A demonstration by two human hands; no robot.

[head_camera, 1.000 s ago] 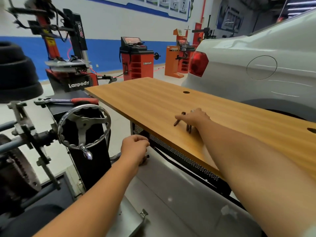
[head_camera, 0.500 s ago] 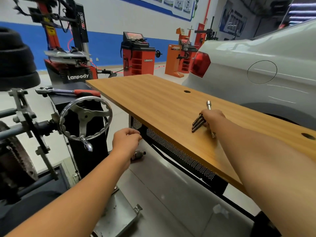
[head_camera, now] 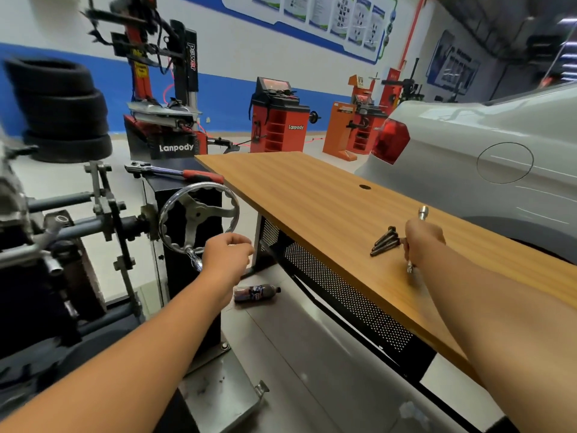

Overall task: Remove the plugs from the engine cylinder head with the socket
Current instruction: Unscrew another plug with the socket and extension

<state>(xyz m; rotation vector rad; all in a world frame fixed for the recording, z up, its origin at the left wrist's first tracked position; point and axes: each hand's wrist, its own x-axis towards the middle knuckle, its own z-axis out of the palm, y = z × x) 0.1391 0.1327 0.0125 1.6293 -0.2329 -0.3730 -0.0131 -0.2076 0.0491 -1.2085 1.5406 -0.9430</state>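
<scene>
On the wooden table (head_camera: 312,195), my right hand (head_camera: 421,242) is closed around a long chrome socket extension (head_camera: 422,214) whose top sticks out above my fingers and whose lower end pokes out below. Three dark bolts (head_camera: 384,242) lie side by side just left of that hand. My left hand (head_camera: 226,256) hovers loosely curled beside the chrome handwheel (head_camera: 198,218) of the engine stand, holding nothing. The engine (head_camera: 18,214) on the stand is cut off at the left edge.
A red-handled ratchet (head_camera: 175,173) lies on the black stand box behind the handwheel. A dark drink bottle (head_camera: 254,293) lies on the floor under the table. A white car (head_camera: 484,157) stands behind the table. Stacked tyres (head_camera: 62,110) and red workshop machines (head_camera: 278,126) stand further back.
My right hand laid the bolts on the table, then closed on the chrome extension beside them. My left hand rose toward the handwheel, and the camera view lifted.
</scene>
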